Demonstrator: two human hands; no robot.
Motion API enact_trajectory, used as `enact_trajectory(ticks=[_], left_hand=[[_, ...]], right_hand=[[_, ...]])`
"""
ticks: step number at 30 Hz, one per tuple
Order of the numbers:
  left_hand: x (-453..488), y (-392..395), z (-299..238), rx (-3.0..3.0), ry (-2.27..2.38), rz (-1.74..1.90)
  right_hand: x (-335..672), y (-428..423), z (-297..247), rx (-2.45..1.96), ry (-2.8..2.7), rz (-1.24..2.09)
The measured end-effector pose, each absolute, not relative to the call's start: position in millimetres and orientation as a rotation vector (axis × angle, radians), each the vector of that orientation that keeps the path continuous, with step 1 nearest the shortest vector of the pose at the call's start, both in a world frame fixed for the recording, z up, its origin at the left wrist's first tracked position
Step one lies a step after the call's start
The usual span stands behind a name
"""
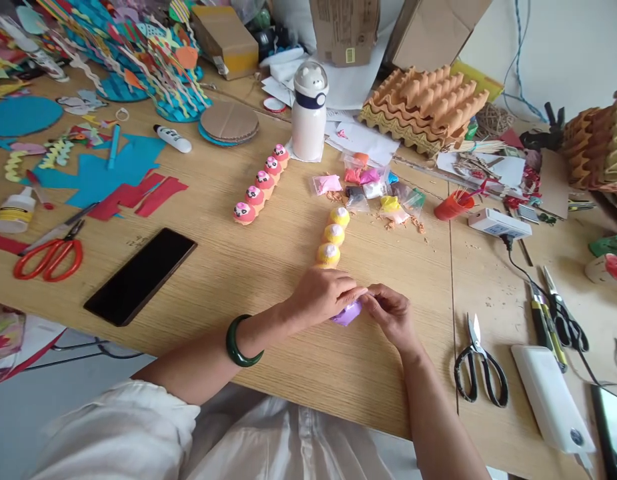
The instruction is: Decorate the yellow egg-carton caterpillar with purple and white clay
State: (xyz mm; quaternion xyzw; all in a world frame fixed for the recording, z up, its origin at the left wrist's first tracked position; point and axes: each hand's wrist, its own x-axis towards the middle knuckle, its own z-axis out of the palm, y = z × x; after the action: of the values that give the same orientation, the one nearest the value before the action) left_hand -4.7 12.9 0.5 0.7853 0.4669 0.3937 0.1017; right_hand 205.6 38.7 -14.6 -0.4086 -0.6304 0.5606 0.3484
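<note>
Fingers [359,292] of the left hand [315,295] and the right hand [391,313] meet tip to tip at the purple piece [347,315], bent and pinched in close; whether they grip its edge or some small bit cannot be told. The purple piece sits under them, over the desk [278,280], nearer the person than the row of yellow bumps [333,234], whose near end runs in behind the left hand. That hand hides whether piece and row are joined.

Smooth and slightly shiny, the piece is probably light and soft, and a hard pinch might dent it. Its sides or lower edge seem the best place for a gentle hold. The yellow row looks light but stiffer, better steadied from the sides than by the pale tips on top.

As for room, the desk's front edge passes beneath both forearms, with bare wood between it and the piece. More wood shows to the right, as far as the black-handled scissors [477,348], points facing away. The phone [141,277] lies well apart on the left. Small bags [375,189] lie just past the row's far end, limiting reach forward.
</note>
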Motion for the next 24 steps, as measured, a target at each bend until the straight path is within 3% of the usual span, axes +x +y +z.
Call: enact_trajectory(ticks=[4,15,21,24], left_hand=[[-6,13,5,2.359,1.360,1.200],[-12,14,18,1.674,1.065,0.986],[-31,16,2,1.706,1.518,1.481],[-35,15,-16,1.874,1.574,1.428]], right_hand=[[202,36,-6,-1.065,-1.636,1.435],[200,48,19,-0.990,-1.798,1.641],[182,77,29,-1.056,-1.428,1.636],[168,111,29,-1.112,-1.145,1.522]])
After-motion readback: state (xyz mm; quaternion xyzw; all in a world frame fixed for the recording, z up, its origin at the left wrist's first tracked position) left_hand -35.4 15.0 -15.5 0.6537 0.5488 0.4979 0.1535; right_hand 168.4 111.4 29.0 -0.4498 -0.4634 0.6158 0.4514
